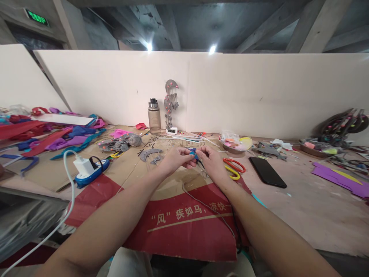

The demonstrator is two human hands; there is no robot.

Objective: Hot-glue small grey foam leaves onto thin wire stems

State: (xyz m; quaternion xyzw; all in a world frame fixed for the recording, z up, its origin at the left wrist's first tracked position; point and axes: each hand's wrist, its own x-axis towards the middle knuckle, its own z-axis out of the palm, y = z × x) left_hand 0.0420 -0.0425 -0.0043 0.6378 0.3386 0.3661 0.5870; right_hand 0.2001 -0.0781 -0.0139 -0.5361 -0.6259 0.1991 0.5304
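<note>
Near the middle of the table, my left hand and my right hand meet over the cardboard sheet. Between their fingertips is a small blue piece, pinched from both sides; its exact shape is too small to tell. A dark cord runs from my right hand down toward the table's front edge. A thin grey string lies curved across the red part of the cardboard. Scissors with red and yellow handles lie just right of my right hand.
A black phone lies at the right. Behind stand a bottle and a grey hanging ornament. On the left are a blue power strip with a white cable and colourful felt strips. A bowl stands behind the scissors.
</note>
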